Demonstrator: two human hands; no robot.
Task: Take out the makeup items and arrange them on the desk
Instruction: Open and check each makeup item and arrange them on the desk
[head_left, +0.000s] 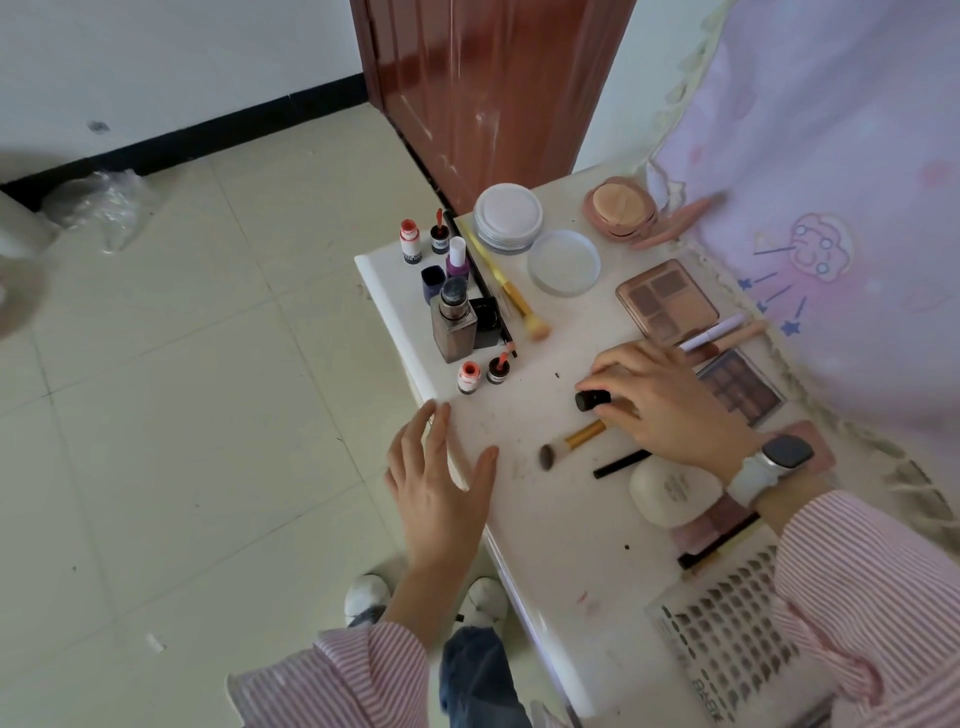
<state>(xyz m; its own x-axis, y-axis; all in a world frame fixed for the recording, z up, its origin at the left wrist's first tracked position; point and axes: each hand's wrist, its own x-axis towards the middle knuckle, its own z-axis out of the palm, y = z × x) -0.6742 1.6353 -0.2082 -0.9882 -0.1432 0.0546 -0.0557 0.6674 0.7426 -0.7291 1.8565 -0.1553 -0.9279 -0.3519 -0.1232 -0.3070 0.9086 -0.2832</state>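
Your right hand (662, 400), right of centre in the frame, lies knuckles-up over the white desk (550, 530), its fingers curled around a small black-capped tube (592, 399) whose cap pokes out to the left; the rest of the tube is covered by your palm, so you cannot tell what it is. A gold-handled brush (571, 439) lies just beneath those fingers, its handle end hidden under them, and a black pencil (621, 464) runs under your wrist. Your left hand (441, 486) hovers flat at the desk's near-left edge, fingers spread and straight, holding nothing. The eyeshadow palette (740, 385) by the curtain is half covered by your right hand, and your sleeve cuts off the nail-tip tray (727, 639) at lower right. Bare desktop lies between your two hands and below them; bottles (453, 325) crowd the upper-left corner of the desk.
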